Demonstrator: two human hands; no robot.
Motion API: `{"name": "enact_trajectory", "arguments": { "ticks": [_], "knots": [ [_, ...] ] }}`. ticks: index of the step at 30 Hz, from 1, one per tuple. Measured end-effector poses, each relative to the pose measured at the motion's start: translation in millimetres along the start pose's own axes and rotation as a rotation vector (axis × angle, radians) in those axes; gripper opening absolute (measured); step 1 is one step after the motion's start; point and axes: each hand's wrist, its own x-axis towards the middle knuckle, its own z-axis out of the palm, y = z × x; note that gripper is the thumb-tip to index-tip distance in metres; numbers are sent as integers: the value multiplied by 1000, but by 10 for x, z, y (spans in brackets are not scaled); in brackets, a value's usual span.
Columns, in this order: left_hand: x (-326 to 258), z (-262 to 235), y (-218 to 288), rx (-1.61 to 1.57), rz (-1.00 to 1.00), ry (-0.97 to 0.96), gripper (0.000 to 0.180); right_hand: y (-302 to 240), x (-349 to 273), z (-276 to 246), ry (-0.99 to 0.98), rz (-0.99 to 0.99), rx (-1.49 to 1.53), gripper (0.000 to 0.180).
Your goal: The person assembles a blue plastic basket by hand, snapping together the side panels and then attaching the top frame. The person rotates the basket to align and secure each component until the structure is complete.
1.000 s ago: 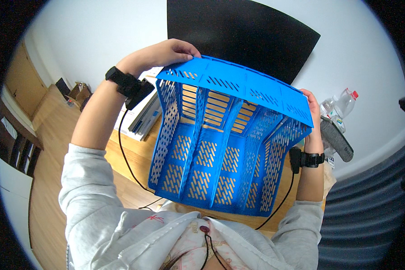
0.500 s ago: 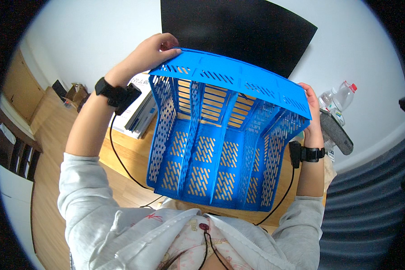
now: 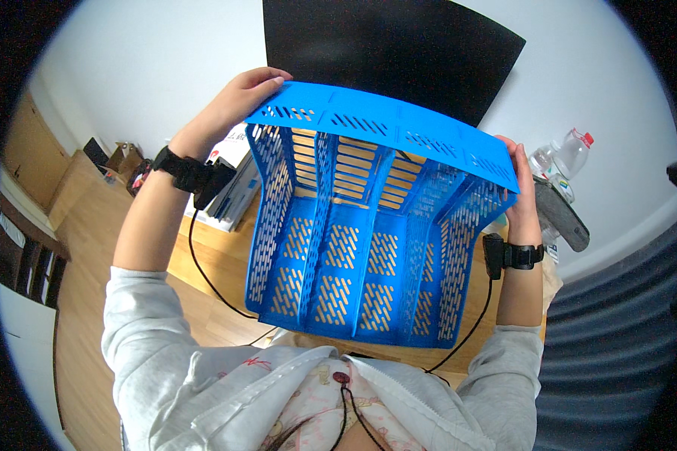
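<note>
A blue plastic file rack [image 3: 338, 216] with slotted walls and several compartments stands in front of me, its open side toward my chest. My left hand [image 3: 254, 89] lies over its far left corner, with the fingers bent over the edge and the thumb along the top. At the far right corner my right hand [image 3: 522, 180] holds the side wall, fingers upward and the palm partly hidden behind the plastic. The compartments hold nothing that I can see.
Under the rack is a wooden desk [image 3: 203, 259]. A black monitor [image 3: 391, 49] rises behind it. Books [image 3: 237, 184] are piled on the left. Plastic bottles [image 3: 574, 152] and a dark grey case [image 3: 563, 214] sit on the right. Black cables [image 3: 205, 271] hang from both wrist straps.
My left hand has slid slightly left and its fingers have flattened onto the rack's corner. The rack has barely shifted, and my right hand keeps its place.
</note>
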Motion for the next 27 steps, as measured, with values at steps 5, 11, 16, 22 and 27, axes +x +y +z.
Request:
{"name": "enact_trajectory", "arguments": {
  "ticks": [5,11,16,22,27],
  "knots": [
    [12,24,-29,-41,-76,34,38,-122,-16,63,-51,62,-130,40],
    [-3,20,-104,-140,-116,29,36,-147,18,91,-40,106,-97,32],
    [-2,-19,-125,-178,-101,-44,39,-146,14,148,-27,90,-110,31],
    [-63,-9,-131,-123,-68,5,45,-168,25,165,-45,105,-129,33],
    [-98,-61,-134,-113,-171,-17,54,-119,72,155,27,178,-68,37]
  ]
}}
